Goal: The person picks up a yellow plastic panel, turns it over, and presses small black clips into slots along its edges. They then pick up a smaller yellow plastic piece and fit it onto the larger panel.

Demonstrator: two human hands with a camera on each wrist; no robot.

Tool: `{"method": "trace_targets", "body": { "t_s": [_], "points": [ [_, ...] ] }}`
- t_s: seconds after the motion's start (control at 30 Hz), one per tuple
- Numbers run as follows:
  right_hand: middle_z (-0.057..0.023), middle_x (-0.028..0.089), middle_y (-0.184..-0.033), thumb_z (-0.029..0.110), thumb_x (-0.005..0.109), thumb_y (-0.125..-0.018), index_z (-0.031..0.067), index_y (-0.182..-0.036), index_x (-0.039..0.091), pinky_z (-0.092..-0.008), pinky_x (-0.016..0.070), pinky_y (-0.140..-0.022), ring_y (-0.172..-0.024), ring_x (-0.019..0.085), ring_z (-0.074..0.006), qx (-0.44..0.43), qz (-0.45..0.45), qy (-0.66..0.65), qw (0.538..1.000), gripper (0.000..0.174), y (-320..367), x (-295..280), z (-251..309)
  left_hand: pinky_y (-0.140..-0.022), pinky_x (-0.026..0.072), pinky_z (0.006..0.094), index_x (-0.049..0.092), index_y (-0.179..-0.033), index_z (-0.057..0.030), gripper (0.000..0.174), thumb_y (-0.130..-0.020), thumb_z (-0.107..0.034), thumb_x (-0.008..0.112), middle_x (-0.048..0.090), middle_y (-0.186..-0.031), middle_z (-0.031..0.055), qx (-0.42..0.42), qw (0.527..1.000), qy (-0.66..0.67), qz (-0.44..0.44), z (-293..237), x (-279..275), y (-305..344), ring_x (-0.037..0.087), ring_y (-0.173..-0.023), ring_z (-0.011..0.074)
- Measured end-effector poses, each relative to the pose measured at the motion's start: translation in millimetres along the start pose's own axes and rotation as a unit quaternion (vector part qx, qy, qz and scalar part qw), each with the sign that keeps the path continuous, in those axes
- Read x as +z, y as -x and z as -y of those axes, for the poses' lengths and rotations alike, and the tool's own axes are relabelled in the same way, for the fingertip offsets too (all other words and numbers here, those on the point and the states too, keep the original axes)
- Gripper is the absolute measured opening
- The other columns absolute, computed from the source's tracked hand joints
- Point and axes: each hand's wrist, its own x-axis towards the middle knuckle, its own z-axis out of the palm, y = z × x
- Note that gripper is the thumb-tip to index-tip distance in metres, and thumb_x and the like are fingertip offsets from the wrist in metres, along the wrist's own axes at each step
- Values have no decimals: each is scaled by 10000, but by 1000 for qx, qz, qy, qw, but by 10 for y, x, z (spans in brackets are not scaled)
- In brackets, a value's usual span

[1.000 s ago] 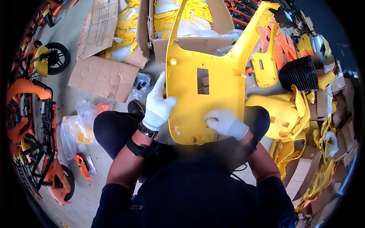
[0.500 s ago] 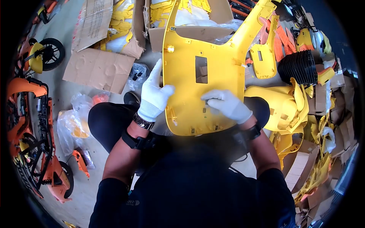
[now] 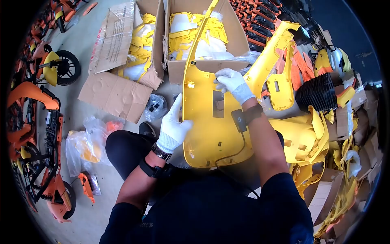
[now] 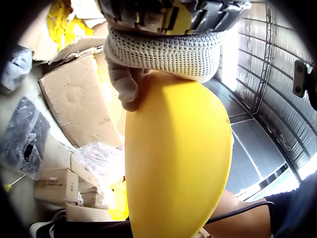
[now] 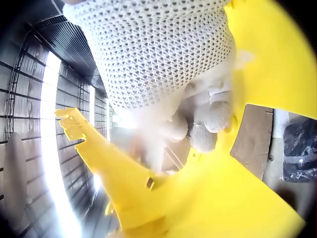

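Note:
A large yellow plastic panel [image 3: 199, 134] with a rectangular cutout stands in front of the person, its inner side facing them. Gripping its left edge is the gloved left hand [image 3: 172, 126], thumb on the inner side; in the left wrist view its fingers [image 4: 128, 91] lie against the smooth outer side. The gloved right hand [image 3: 235, 83] is at the panel's upper inner edge, above the cutout, with curled fingers [image 5: 203, 134] pinching a small dark clip, mostly hidden by the glove. Another small dark clip [image 3: 219, 144] sits low on the panel.
Cardboard boxes [image 3: 207, 65] of yellow parts stand ahead. Other yellow panels [image 3: 300, 130] are piled at the right, near a black ribbed stack [image 3: 317, 91]. Orange scooter frames [image 3: 50, 118] line the left. Plastic-wrapped parts [image 3: 87, 144] lie on the floor.
The right hand has moved from the panel's lower middle up to its upper inner edge. The left hand keeps its grip on the left edge, and the head view has shifted slightly.

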Motion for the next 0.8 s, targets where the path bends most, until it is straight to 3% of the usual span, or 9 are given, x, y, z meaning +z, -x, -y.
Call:
{"method": "trace_targets", "body": {
  "t_s": [0.07,0.17,0.27,0.37,0.47,0.57,0.6,0.8],
  "points": [
    [-149,725,-1013,116,582,-946,-9,-1223,617,-261,536,-604,-760,715,-168,-6,3,2,1000,306,-93,-14,-43,-1094,395,305,285,-1529,92,801,-794,51,600,490,-1479,234,10,1000,7,-3,-15,1,-1,483,-1350,212],
    [-146,718,-1030,114,579,-946,-19,-1244,601,-261,529,-596,-771,710,-172,-18,20,-10,1000,327,-108,18,-51,-1068,422,311,296,-1538,68,831,-758,89,580,475,-1483,172,7,1000,6,0,-26,0,-3,486,-1323,196],
    [-139,712,-1038,121,576,-946,-31,-1262,588,-259,524,-591,-780,702,-175,-12,33,-20,999,352,-61,58,-36,-1046,439,292,291,-1525,90,798,-796,23,609,548,-1427,233,67,997,-39,-12,13,-6,-16,542,-1287,181],
    [-141,725,-1040,112,589,-933,-31,-1239,609,-261,535,-618,-763,706,-170,-9,50,-31,998,338,90,163,87,-1038,446,289,289,-1525,92,797,-802,15,614,540,-1436,238,43,998,-37,-12,-35,-7,-10,543,-1287,187],
    [-139,727,-1018,128,602,-927,-40,-1226,618,-258,540,-637,-766,699,-163,-2,82,-23,996,344,305,300,164,-989,481,287,287,-1531,77,796,-814,4,624,597,-1364,219,53,998,-20,-25,111,-6,-42,600,-1199,177],
    [-139,728,-995,143,613,-921,-46,-1205,634,-253,543,-654,-772,693,-152,5,135,8,991,342,624,430,263,-901,521,275,290,-1540,54,794,-828,-7,635,664,-1233,176,-5,1000,14,-12,36,-15,-43,651,-1049,141],
    [-140,728,-989,147,616,-919,-47,-1196,641,-252,543,-657,-771,691,-149,5,154,14,988,339,735,468,280,-1003,474,300,299,-1551,28,798,-815,104,598,530,-1424,126,-54,998,41,0,-62,-13,-31,551,-1233,163],
    [-132,730,-985,140,625,-894,-55,-1178,652,-266,544,-699,-769,689,-149,18,192,51,980,345,1149,499,70,-923,517,283,326,-1533,40,773,-815,78,608,609,-1312,142,-38,997,60,-5,-64,-26,-48,614,-1116,147]
  ]
}}
